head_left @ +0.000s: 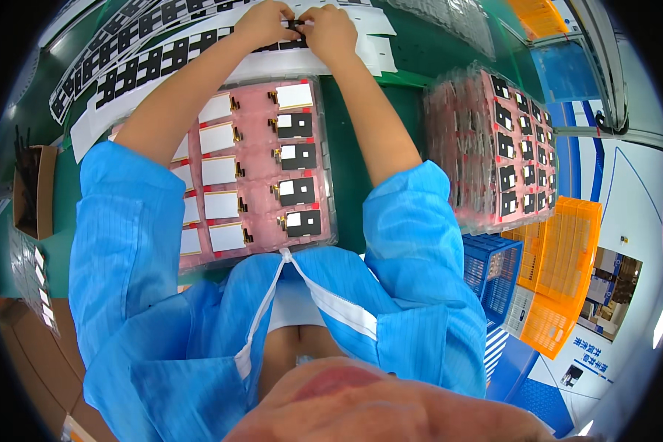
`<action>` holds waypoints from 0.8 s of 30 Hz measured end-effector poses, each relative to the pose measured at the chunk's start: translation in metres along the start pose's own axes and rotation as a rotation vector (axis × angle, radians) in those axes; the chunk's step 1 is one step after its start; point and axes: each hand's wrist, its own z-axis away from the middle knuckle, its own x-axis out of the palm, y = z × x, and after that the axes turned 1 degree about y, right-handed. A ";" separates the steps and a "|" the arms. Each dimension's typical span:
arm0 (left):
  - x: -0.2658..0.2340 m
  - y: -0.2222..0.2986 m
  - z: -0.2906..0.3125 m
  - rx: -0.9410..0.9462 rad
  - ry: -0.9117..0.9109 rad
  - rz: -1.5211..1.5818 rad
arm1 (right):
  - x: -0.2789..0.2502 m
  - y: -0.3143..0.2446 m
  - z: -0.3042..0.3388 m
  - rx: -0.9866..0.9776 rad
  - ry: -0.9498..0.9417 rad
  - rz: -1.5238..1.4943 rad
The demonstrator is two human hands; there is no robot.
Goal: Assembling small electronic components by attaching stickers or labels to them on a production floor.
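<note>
At the far side of the bench, my left hand (264, 26) and my right hand (331, 33) meet over white backing strips (85, 132) that carry rows of black die-cut stickers (149, 65). Thumbs and fingertips of both hands pinch a small black sticker (295, 26), partly hidden by the fingers. Nearer my body lies a pink tray (258, 147) holding flat parts with gold-coloured connectors. In its right column most parts bear black stickers (307, 222), while the far one (295, 96) shows plain white. Plain white parts (219, 170) fill the columns to the left, partly covered by my left arm.
On the right stands a tall stack of similar trays (460, 147). Clear plastic trays (449, 22) lie at the far right. A cardboard box (46, 193) with thin black strips sits at the left. Blue (486, 295) and orange crates (567, 258) are beyond the bench's right side.
</note>
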 end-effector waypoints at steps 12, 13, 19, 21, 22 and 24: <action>0.009 0.020 0.003 -0.029 0.032 -0.047 | -0.033 0.041 0.017 0.207 0.237 -0.932; 0.007 0.022 0.006 0.022 0.093 -0.072 | -0.034 0.050 0.028 -0.060 0.212 -1.108; -0.043 0.044 0.067 0.221 0.167 0.005 | -0.097 0.017 0.080 0.304 -0.140 -1.031; -0.054 0.026 0.101 0.227 0.113 0.065 | -0.113 -0.018 0.082 0.358 -0.214 -1.041; -0.062 0.037 0.115 0.190 -0.002 0.111 | -0.125 -0.027 0.085 0.426 -0.256 -1.008; -0.069 0.043 0.135 0.250 -0.117 0.225 | -0.125 -0.026 0.093 0.478 -0.218 -0.982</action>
